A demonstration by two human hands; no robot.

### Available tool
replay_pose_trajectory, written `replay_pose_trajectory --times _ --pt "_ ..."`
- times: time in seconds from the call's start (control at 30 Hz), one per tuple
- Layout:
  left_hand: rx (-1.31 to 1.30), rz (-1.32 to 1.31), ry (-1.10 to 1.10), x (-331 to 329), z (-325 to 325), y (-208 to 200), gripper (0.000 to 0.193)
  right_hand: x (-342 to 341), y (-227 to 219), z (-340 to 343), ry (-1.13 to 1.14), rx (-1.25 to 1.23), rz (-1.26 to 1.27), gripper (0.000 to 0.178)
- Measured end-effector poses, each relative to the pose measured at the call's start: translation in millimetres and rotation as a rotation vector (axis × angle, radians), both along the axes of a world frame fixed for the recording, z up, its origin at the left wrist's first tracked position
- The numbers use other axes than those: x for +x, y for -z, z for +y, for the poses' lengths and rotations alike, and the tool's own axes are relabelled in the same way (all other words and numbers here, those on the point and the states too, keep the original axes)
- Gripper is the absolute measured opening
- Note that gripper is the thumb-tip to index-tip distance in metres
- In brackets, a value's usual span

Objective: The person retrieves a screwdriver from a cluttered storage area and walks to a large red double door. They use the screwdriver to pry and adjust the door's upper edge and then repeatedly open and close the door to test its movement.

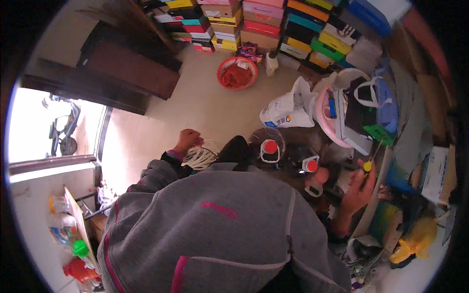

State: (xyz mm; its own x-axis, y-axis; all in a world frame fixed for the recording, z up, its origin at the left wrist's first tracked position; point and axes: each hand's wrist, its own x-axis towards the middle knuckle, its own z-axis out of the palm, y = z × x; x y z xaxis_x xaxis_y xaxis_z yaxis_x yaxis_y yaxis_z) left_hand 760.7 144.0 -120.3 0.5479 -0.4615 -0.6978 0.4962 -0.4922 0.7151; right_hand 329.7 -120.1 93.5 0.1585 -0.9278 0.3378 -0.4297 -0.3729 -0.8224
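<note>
As colorful boxes [261, 24] rise in stacks across the top of the frame, likely piled to spare floor space, a gray jacket [220, 219] fills the lower center, its wearer's bare hands reaching out to either side. At upper right, a pink tub [320, 115] seems to serve as a catch-all, keeping loose goods together, with a white bag [290, 110] just beside it. On the floor at upper center, a red basket [237, 88] gathers red cloth [236, 76], presumably to keep it off the ground. Left of center, white cord [201, 158] lies bundled just below the left hand [188, 140], whose fingers curl; whether they pinch anything cannot be told. Right of center, red-lidded jars [269, 146] sit close to the body, perhaps for easy reach. At right, the right hand [359, 188] has its grip closed around a thin stick [367, 166] near the yellow end, apparently because that thicker part offers purchase. The stick slants up toward a green flat piece [378, 134]; whether they join is unclear. By count: boxes by the dozen, too overlapped to total; one jacket, tub, bag and basket; two hands; two jars; one green piece; one stick.
</note>
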Motion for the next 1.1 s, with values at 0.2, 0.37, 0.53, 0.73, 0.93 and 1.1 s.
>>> replay_pose_trajectory --times 0.2,0.37,0.53,0.73,0.93,1.1 --pt "0.054 0.023 -0.128 53 25 27 0.017 77 -3 -11 -0.063 -0.014 -0.023 0.038" --pt "-0.01 0.201 -0.138 145 -5 79 0.02 185 5 -39 -0.054 -0.009 0.118 0.036" --pt "0.023 0.192 -0.201 250 -38 94 0.02 330 0 -75 -0.039 0.119 0.177 0.037" --pt "0.017 0.179 -0.272 327 -16 74 0.02 466 -8 -102 -0.315 0.079 0.145 0.038" --pt "-0.08 0.199 -0.532 322 45 75 0.021 569 -9 -100 -0.562 0.197 0.002 0.038" --pt "-0.063 0.172 -0.721 297 88 56 0.021 626 -17 -80 -0.792 0.167 0.06 0.038"
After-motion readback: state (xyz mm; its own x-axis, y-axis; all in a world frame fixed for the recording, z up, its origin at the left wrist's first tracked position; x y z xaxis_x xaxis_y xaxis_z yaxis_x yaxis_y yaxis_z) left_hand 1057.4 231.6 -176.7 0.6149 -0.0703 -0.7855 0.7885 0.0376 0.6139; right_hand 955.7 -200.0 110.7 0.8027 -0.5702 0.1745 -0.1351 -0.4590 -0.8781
